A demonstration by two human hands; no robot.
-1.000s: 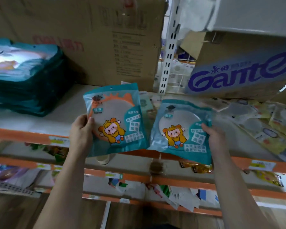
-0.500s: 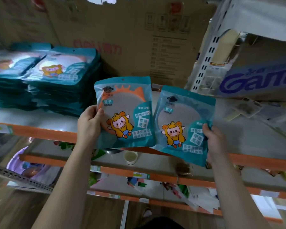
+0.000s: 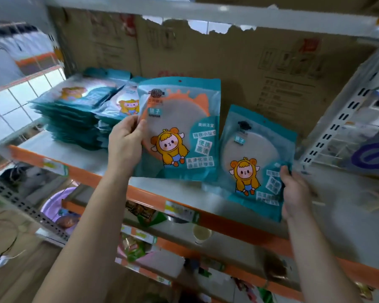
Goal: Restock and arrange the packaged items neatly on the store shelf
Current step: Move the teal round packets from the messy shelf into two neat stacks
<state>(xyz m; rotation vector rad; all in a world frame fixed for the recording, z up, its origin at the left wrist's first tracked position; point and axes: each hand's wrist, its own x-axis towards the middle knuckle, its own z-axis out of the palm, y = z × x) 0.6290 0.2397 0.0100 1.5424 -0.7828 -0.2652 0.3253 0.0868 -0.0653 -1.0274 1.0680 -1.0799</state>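
Over the shelf (image 3: 70, 152), the left grip (image 3: 125, 145) pinches one teal packet (image 3: 184, 127) upright by its left edge, just right of the stack (image 3: 74, 119) and nearer it, while the right grip (image 3: 295, 193) pinches a second packet (image 3: 256, 162), tilted, by its lower right edge, farther off.

A single wide-angle camera, worn on the person's head, gives the only view. It faces forward and slightly down at a store shelf (image 3: 70, 157) from close range. Both forearms enter from the bottom edge, and the left hand (image 3: 125, 145) with the left packet (image 3: 179, 127) and the right hand (image 3: 298, 193) with the right packet (image 3: 256, 162) fill mid-frame. The shelf's front edge slants down to the right, and the upper shelf board (image 3: 206, 14) crosses the top.
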